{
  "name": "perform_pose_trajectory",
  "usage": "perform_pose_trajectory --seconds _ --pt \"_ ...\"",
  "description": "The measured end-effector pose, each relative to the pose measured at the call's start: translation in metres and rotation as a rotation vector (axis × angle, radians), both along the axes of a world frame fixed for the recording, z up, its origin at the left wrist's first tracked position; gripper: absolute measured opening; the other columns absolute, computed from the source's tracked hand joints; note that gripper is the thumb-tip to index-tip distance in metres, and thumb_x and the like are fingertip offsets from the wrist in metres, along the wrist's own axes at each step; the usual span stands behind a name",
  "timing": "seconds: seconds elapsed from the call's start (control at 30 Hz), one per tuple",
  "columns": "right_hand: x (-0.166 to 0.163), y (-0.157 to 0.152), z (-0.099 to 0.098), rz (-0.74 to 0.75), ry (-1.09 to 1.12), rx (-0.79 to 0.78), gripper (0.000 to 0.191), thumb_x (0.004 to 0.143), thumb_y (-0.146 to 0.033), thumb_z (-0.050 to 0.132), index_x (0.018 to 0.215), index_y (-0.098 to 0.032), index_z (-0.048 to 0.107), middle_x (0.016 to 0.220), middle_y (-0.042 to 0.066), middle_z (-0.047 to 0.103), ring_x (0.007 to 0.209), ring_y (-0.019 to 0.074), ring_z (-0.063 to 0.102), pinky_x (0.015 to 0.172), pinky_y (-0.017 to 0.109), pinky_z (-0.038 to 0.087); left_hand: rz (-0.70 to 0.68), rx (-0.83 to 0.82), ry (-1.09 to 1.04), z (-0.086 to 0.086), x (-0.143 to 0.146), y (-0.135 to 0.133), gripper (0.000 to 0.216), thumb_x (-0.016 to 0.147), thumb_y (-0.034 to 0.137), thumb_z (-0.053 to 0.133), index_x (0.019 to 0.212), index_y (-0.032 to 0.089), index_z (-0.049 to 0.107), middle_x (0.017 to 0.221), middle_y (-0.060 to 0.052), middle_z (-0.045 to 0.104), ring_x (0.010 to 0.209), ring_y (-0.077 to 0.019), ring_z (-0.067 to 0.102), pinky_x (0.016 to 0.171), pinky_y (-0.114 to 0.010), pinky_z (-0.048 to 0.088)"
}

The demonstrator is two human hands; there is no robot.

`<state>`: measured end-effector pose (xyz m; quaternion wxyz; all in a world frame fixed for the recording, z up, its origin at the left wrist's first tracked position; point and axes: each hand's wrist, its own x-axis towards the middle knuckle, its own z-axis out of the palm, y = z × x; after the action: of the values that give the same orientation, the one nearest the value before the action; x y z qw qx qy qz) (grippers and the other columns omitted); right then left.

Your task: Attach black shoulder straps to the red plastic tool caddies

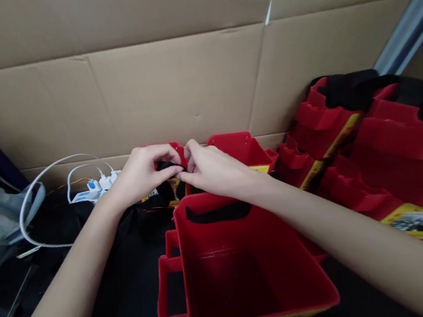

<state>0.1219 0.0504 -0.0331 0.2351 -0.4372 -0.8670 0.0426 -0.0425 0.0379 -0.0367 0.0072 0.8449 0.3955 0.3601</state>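
Observation:
My left hand [142, 175] and my right hand [213, 171] meet just beyond the far rim of an open red plastic bucket [248, 276] in front of me. Both pinch a small black strap piece [168, 166] between fingertips and thumbs. A black strap [217, 212] lies across the bucket's far wall, just under my right hand. Behind my hands stand two more red buckets [243, 150], partly hidden by my fingers.
A stack of red buckets with yellow labels and black straps [364, 131] lies on its side at the right. A white power strip with plugs and cables [92, 188] sits at the left on the dark surface. A cardboard wall [187, 80] closes the back.

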Motion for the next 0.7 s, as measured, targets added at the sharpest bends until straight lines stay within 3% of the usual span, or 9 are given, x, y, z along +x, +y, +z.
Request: perform_pose_trajectory --seconds 0.1,0.17,0.3,0.4,0.47,0.53,0.6,0.7 --pt "0.009 0.009 -0.003 0.114 0.075 -0.129 0.019 0.072 -0.012 0.048 0.09 -0.016 0.051 0.075 0.003 0.061 0.066 0.0123 0.053 0.059 0.023 0.038 -0.048 -0.091 0.15 0.003 -0.009 0.0 0.015 0.073 0.025 0.061 0.085 0.017 0.059 0.08 0.001 0.063 0.071 -0.0113 0.055 0.063 -0.019 0.04" --pt "0.013 0.013 -0.003 0.174 0.15 -0.227 0.02 0.072 -0.012 0.048 0.091 -0.016 0.05 0.068 0.0 0.058 0.06 0.0099 0.049 0.058 0.022 0.037 -0.004 -0.131 0.295 0.003 -0.02 0.005 0.016 0.073 0.025 0.059 0.088 0.018 0.06 0.08 0.001 0.063 0.069 -0.0119 0.055 0.062 -0.02 0.039" --pt "0.019 0.012 0.002 0.347 0.298 -0.448 0.028 0.075 -0.024 0.056 0.101 -0.016 0.049 0.071 -0.002 0.058 0.062 0.008 0.049 0.06 0.02 0.038 0.338 -0.029 0.35 0.0 -0.048 0.02 0.021 0.074 0.019 0.05 0.093 0.02 0.06 0.091 -0.004 0.063 0.082 -0.0186 0.057 0.067 -0.026 0.04" --pt "0.019 0.005 0.008 0.464 0.272 -0.58 0.038 0.074 -0.027 0.061 0.109 -0.017 0.049 0.081 0.0 0.062 0.07 0.0087 0.054 0.066 0.021 0.041 0.654 0.119 0.148 0.002 -0.064 0.023 0.023 0.079 0.031 0.046 0.092 0.018 0.059 0.096 -0.009 0.06 0.085 -0.0226 0.056 0.063 -0.029 0.038" --pt "0.018 0.002 0.011 0.525 0.254 -0.659 0.043 0.074 -0.028 0.062 0.113 -0.017 0.049 0.087 0.002 0.064 0.077 0.0102 0.057 0.073 0.023 0.043 0.772 0.172 -0.064 0.005 -0.067 0.018 0.038 0.085 0.045 0.035 0.086 0.017 0.06 0.086 -0.008 0.061 0.077 -0.0202 0.056 0.059 -0.029 0.036" --pt "0.014 0.005 0.015 0.538 0.299 -0.791 0.041 0.076 -0.033 0.061 0.111 -0.015 0.052 0.092 0.006 0.065 0.083 0.0122 0.059 0.079 0.026 0.044 0.732 0.207 -0.257 0.009 -0.062 0.011 0.053 0.089 0.052 0.022 0.077 0.015 0.059 0.07 -0.004 0.058 0.068 -0.0151 0.054 0.056 -0.027 0.034" --pt "0.01 0.011 0.017 0.511 0.397 -1.004 0.041 0.08 -0.045 0.053 0.104 -0.013 0.055 0.095 0.01 0.065 0.088 0.015 0.06 0.082 0.029 0.045 0.573 0.225 -0.394 0.012 -0.05 0.004 0.056 0.09 0.051 0.017 0.072 0.015 0.056 0.061 0.0 0.054 0.058 -0.0101 0.052 0.053 -0.024 0.034" --pt "0.002 0.022 0.02 0.511 0.568 -1.301 0.054 0.083 -0.059 0.036 0.094 -0.01 0.058 0.096 0.014 0.064 0.09 0.0184 0.06 0.081 0.033 0.047 0.324 0.156 -0.302 0.008 -0.025 -0.002 0.05 0.09 0.05 0.025 0.075 0.015 0.056 0.058 0.001 0.056 0.05 -0.0086 0.05 0.05 -0.021 0.036"
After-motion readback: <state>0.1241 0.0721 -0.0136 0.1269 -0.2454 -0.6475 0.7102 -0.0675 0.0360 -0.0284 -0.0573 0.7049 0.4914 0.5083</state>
